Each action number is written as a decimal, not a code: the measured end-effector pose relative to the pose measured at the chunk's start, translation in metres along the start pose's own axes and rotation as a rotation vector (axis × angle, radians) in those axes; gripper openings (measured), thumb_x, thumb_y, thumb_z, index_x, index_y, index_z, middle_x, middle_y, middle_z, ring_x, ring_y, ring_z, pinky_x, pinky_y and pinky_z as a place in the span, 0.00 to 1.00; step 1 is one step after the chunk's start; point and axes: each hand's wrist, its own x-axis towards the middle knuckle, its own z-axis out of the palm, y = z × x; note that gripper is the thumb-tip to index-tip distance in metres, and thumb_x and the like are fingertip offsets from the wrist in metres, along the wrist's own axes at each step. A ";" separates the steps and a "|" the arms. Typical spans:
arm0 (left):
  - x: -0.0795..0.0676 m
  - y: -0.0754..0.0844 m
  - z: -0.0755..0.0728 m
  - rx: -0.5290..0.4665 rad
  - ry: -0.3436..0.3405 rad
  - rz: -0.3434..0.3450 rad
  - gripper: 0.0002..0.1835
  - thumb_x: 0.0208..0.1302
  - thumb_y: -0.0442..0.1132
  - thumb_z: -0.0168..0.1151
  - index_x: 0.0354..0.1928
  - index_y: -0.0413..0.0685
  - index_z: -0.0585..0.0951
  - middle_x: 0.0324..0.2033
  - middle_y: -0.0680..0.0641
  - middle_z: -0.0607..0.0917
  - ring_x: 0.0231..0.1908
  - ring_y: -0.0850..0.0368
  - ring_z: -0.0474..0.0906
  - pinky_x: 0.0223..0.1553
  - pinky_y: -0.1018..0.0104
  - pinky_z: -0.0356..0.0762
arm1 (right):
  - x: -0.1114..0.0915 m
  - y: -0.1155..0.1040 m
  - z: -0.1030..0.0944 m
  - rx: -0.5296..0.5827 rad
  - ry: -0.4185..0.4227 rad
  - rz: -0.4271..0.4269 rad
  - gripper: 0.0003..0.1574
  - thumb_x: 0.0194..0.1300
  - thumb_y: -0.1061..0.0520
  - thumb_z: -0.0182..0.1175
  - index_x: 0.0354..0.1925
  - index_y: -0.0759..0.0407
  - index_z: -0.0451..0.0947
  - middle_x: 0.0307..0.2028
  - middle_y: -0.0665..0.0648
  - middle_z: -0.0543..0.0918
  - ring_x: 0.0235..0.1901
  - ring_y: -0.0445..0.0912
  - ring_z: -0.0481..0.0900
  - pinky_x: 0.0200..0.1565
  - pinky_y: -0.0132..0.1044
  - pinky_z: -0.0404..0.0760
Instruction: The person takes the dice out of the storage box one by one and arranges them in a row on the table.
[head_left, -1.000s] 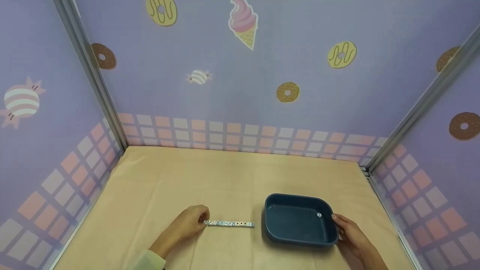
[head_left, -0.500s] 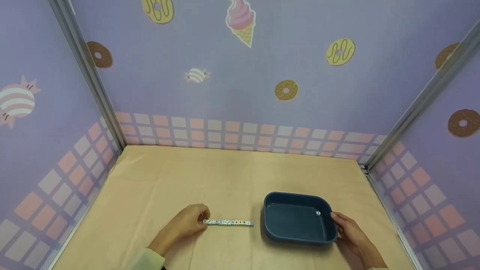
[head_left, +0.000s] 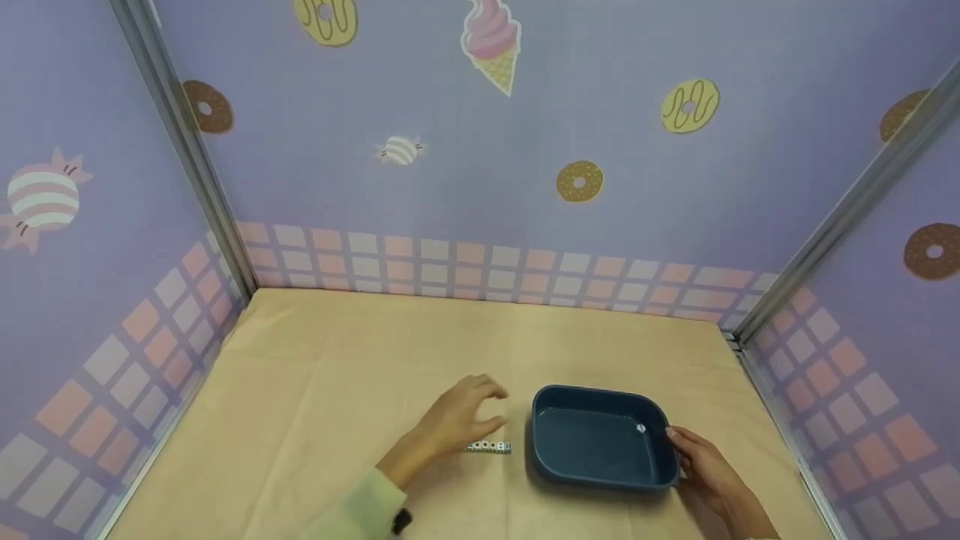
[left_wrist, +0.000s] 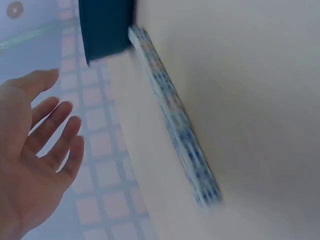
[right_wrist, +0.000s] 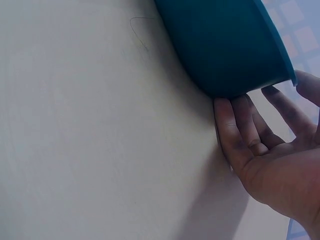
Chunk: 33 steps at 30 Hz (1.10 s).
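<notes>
A straight row of small white dice with dark spots (head_left: 491, 446) lies on the cloth, its left part hidden behind my left hand (head_left: 454, 416) in the head view. That hand hovers over the row, fingers spread and bent with nothing between them. Blurred in the left wrist view, the whole row of dice (left_wrist: 172, 112) runs towards the dish, apart from the fingers. To its right stands a deep blue rectangular dish (head_left: 592, 482). My right hand (head_left: 709, 472) grips its right end, thumb at the rim and fingers against the outer wall (right_wrist: 227, 55).
A small white spot (head_left: 640, 428) shows inside the dish, near its right end. The beige cloth (head_left: 360, 352) covers the table. Purple printed panels (head_left: 450, 195) with metal corner posts (head_left: 847, 206) close in the back and sides.
My left hand has left the row's left end, risen and moved right, its fingers opening out. The right hand and the dish stay in place.
</notes>
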 end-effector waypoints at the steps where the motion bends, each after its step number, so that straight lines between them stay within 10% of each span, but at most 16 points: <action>1: 0.008 0.008 0.006 -0.006 0.013 0.010 0.17 0.69 0.46 0.73 0.55 0.48 0.85 0.51 0.53 0.85 0.56 0.55 0.81 0.60 0.59 0.80 | -0.001 0.000 -0.001 0.001 0.004 0.001 0.47 0.82 0.39 0.54 0.80 0.68 0.55 0.80 0.69 0.57 0.78 0.62 0.54 0.73 0.69 0.60; 9: 0.062 0.055 0.070 -0.069 -0.001 0.021 0.23 0.68 0.53 0.74 0.59 0.50 0.84 0.53 0.55 0.83 0.55 0.62 0.79 0.60 0.70 0.78 | -0.005 -0.001 -0.006 -0.003 0.037 0.000 0.43 0.81 0.41 0.57 0.78 0.67 0.62 0.66 0.61 0.75 0.63 0.51 0.69 0.62 0.54 0.75; 15: 0.082 0.072 0.116 -0.093 -0.020 -0.063 0.28 0.68 0.56 0.73 0.65 0.54 0.81 0.58 0.58 0.81 0.59 0.63 0.78 0.62 0.69 0.77 | 0.001 -0.004 -0.003 -0.003 -0.032 0.009 0.46 0.83 0.42 0.53 0.81 0.69 0.52 0.82 0.73 0.47 0.81 0.68 0.38 0.73 0.73 0.51; 19: 0.091 0.081 0.142 -0.135 -0.067 -0.080 0.30 0.68 0.56 0.74 0.68 0.55 0.79 0.60 0.58 0.79 0.62 0.64 0.76 0.63 0.69 0.75 | 0.001 -0.003 -0.002 0.015 -0.019 0.005 0.43 0.83 0.42 0.53 0.80 0.68 0.56 0.82 0.72 0.50 0.82 0.68 0.40 0.72 0.74 0.53; 33: 0.119 0.094 0.193 -0.141 -0.101 -0.110 0.31 0.66 0.54 0.75 0.68 0.56 0.80 0.58 0.60 0.80 0.57 0.69 0.77 0.58 0.73 0.77 | 0.004 -0.004 -0.002 0.029 0.005 0.043 0.45 0.83 0.41 0.53 0.80 0.68 0.55 0.81 0.71 0.53 0.81 0.66 0.47 0.74 0.69 0.55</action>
